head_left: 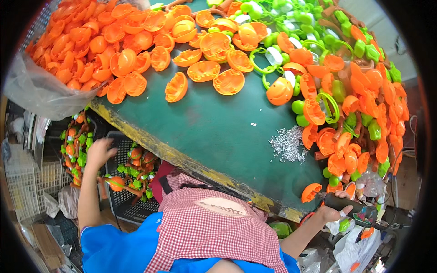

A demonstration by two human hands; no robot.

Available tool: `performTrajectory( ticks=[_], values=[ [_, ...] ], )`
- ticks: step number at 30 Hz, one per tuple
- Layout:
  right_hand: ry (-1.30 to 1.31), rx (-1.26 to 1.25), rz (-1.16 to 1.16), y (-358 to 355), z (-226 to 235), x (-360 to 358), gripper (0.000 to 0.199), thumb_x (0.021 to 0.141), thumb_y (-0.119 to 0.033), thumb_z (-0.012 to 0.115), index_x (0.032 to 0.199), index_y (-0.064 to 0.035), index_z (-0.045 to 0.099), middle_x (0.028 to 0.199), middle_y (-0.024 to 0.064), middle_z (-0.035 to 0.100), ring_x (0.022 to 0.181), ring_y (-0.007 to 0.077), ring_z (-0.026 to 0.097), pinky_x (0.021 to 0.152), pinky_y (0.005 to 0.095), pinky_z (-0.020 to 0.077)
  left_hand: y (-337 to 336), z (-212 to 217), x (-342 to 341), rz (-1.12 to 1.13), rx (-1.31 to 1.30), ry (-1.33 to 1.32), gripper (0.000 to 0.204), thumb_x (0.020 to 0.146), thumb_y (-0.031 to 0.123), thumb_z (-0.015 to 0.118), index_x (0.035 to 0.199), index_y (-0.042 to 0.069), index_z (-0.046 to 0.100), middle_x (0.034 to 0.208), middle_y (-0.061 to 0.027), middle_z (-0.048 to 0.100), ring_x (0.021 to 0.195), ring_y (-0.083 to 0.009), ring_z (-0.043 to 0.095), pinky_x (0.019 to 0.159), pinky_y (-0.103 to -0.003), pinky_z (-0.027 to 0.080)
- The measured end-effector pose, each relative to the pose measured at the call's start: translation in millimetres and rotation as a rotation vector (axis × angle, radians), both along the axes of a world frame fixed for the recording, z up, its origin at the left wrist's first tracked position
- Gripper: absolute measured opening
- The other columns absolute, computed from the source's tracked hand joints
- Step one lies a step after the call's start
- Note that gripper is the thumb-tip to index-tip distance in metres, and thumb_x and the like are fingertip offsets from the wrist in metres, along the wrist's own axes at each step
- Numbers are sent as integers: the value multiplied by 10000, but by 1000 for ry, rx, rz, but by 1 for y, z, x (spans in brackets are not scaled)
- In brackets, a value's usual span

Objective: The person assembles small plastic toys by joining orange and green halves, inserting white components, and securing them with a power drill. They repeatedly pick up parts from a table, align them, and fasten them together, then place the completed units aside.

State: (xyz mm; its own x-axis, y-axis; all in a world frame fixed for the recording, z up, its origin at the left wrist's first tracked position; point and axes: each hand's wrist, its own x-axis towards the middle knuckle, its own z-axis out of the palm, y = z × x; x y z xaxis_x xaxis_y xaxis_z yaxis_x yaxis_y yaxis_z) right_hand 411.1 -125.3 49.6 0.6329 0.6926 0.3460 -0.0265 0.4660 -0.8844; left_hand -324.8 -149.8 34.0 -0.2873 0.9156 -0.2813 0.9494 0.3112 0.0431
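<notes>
My left hand [99,153] reaches down left of the table, over black crates [119,200] that hold assembled orange-and-green toy pieces [136,169]. Its fingers are spread and hold nothing. My right hand [333,210] is at the table's near right corner, shut on a black electric screwdriver [350,207] with a green end. The tool's tip points left at an orange half-shell [311,192] lying on the table edge. A small heap of silver screws [287,144] lies on the dark green table [214,123].
Orange half-shells [202,70] are heaped across the far side of the table and in a clear plastic bag [36,93] at the upper left. Green and brown parts [339,93] are mixed in at the right. White wire baskets [25,182] stand at the far left.
</notes>
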Motion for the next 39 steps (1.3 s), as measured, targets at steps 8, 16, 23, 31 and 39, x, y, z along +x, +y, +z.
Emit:
performTrajectory(
  ticks=[8,16,23,31,39],
  values=[
    [-110,-93,-269,42,14,4,458,905,-507,558,814,-58,577,818,95,628,631,214,607,513,353,512,279,14,297,-1033,743,-68,176,795,107,622,957,71,683,883,-59,662,938,-245,617,845,-365,492],
    [-397,-195,-502,68,2,-11,521,958,-221,594,1357,25,367,1243,139,525,1123,217,510,984,368,400,373,-11,352,-1025,623,-32,92,752,143,663,775,55,646,839,-78,657,888,-273,620,729,-399,492],
    [-1112,168,-452,77,39,-66,366,860,-132,666,1162,29,538,1082,169,589,963,269,572,814,360,488,229,41,311,-56,75,-1787,232,932,248,620,1018,33,594,867,-79,620,678,-144,587,565,-289,504],
    [-1038,171,-44,251,89,-112,280,821,-48,646,1100,-28,627,969,130,628,850,277,610,762,369,493,101,-25,292,352,-155,-1752,194,963,50,538,1120,-24,624,1074,-144,691,856,-182,679,764,-294,569],
    [-1260,-802,-856,435,170,-15,416,822,-217,616,1204,-56,594,1297,170,575,1181,310,556,1029,456,382,98,-12,274,-342,173,-867,106,786,99,729,846,14,751,665,-118,658,540,-170,626,517,-292,481]
  ],
)
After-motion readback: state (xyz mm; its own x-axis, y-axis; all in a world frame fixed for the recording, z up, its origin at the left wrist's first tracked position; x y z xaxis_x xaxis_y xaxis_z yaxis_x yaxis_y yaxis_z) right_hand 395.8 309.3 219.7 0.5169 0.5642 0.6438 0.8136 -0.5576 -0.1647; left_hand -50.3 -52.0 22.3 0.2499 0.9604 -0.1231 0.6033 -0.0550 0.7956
